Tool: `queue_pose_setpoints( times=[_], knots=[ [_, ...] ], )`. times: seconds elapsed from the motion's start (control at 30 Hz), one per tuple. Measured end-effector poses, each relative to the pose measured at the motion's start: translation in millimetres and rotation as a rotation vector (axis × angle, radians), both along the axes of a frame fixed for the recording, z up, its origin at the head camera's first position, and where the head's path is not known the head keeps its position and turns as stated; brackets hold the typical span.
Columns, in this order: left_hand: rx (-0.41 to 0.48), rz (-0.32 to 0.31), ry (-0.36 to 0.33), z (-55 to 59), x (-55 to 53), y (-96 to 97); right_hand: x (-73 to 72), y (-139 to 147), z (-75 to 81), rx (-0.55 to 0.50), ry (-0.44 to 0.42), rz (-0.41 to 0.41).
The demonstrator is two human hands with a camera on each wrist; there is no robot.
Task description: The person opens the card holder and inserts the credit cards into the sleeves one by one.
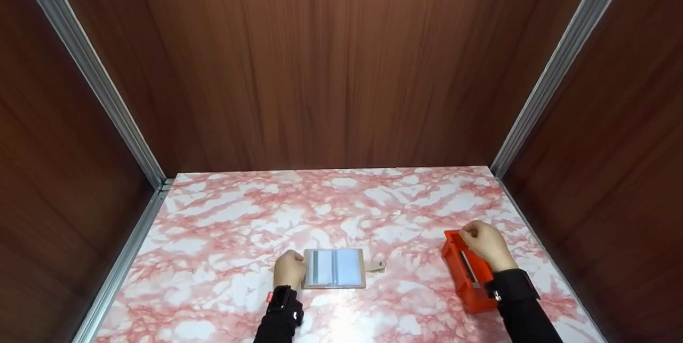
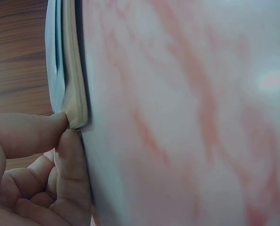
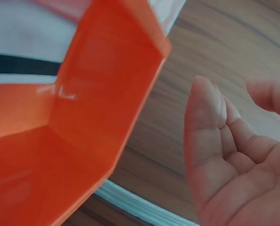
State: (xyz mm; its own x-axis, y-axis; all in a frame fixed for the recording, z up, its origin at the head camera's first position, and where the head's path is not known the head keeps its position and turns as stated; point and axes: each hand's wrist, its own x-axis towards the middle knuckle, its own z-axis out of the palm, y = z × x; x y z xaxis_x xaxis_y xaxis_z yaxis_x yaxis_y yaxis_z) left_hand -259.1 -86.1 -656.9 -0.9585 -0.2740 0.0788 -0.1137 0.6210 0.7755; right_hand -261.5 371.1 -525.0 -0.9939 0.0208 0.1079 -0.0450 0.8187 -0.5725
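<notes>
Orange bin (image 1: 457,271) near right hand (image 1: 486,244)

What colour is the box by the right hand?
Bright orange; the box shows best in the right wrist view.

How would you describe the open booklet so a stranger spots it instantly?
Find the pink-and-white marbled tabletop, then the left hand. It pinches the edge of the open booklet, which shows pale pages. Unlike the deep orange bin farther right, it is thin, with a beige strap sticking out.
</notes>
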Motion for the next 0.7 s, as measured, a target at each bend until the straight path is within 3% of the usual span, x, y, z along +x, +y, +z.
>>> queue_pose_setpoints(
  times=[0.2, 0.47, 0.7],
  knots=[
    [0.02, 0.004, -0.035, 13.0, 5.4, 3.2, -3.8, 14.0, -6.3, 0.037, -0.101, 0.03],
    [0.006, 0.003, -0.014, 12.4, 6.5, 2.1, -8.4, 26.1, -21.8, 0.076, -0.206, 0.024],
    [-0.001, -0.011, 0.024, 8.5, 5.5, 0.9, -9.6, 27.5, -33.7, 0.121, -0.231, 0.019]
  ],
)
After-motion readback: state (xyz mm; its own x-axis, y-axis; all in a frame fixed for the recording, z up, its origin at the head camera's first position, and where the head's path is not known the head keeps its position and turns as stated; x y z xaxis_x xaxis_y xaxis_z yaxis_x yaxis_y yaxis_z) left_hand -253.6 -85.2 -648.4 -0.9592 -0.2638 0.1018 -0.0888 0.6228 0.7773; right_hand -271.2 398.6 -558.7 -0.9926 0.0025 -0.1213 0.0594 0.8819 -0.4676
